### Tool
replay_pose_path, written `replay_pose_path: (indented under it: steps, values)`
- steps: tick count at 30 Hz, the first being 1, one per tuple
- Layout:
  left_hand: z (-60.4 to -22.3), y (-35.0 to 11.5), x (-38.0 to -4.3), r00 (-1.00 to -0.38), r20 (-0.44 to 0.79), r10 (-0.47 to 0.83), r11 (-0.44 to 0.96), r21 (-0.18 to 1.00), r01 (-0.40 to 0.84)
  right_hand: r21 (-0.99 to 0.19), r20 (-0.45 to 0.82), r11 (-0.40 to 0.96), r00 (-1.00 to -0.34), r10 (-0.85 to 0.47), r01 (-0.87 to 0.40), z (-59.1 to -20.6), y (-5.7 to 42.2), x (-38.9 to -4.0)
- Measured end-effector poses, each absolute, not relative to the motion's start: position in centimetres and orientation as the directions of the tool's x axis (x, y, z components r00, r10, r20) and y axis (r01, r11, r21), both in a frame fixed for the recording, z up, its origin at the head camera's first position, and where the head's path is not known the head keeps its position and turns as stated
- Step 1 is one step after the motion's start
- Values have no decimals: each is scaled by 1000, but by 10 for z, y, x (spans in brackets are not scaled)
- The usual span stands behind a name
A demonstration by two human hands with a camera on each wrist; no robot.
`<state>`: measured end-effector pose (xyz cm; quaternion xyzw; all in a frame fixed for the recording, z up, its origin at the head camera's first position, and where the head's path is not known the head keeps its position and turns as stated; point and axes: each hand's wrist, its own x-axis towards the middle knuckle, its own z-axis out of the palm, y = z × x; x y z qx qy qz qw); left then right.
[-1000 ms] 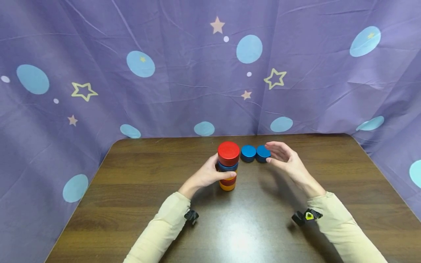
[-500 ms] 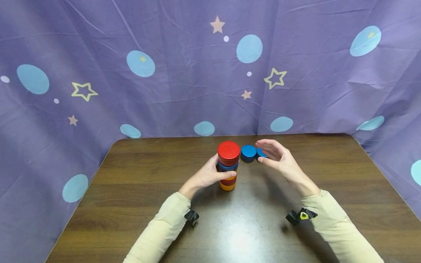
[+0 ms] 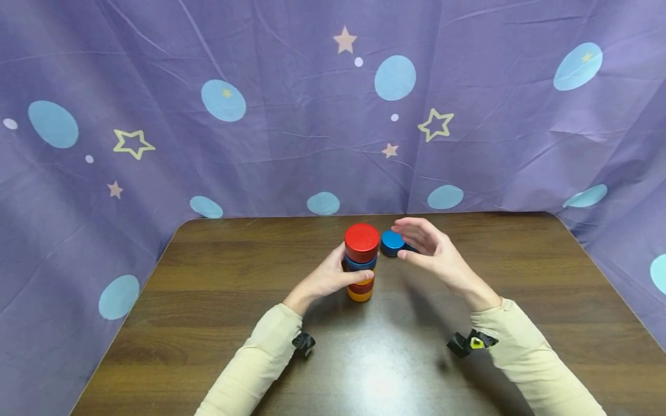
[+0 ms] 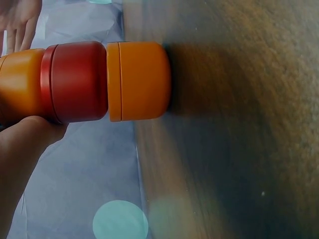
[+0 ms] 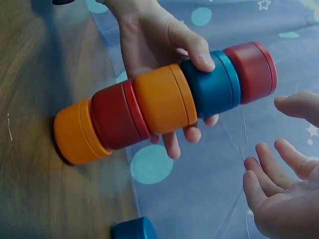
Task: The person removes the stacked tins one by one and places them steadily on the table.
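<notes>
You appear to be at the steadying step: your left hand (image 3: 328, 276) grips the upright stack of five round canisters (image 3: 361, 264) on the wooden table (image 3: 234, 277), while your right hand (image 3: 439, 257) is spread wide and empty. The next move probably calls for bringing it in gently without tipping the stack. Since a second ago, it has shifted left past the right-hand blue canister (image 3: 409, 248), mostly hiding it; the left blue canister (image 3: 392, 243) sits unmoved.

Studio-like spot, wooden table (image 3: 208, 312), starry curtain (image 3: 291, 167) (purple)
</notes>
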<state>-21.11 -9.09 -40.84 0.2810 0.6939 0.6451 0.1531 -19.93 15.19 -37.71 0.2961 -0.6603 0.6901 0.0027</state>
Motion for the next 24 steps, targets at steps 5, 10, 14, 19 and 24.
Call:
replay_pose_path:
  steps: [5,10,14,19,24]
  values:
    - [-408,-91,-211,-796,151,587,10,981,193,-900,430,-125,-797,-424,-419,-373,146,-199]
    - [-408,-90,-210,-803,146,578,24,980,195,-903,414,-94,-790,-452,-420,-368,137,-198]
    - [-408,-90,-210,-812,136,567,45,980,196,-913,380,-54,-796,-471,-404,-364,131,-198]
    - [-408,-91,-211,-815,119,567,61,981,186,-910,379,-44,-783,-492,-413,-358,125,-201]
    - [-409,-92,-212,-808,125,575,54,980,190,-911,368,-35,-772,-518,-411,-353,119,-203]
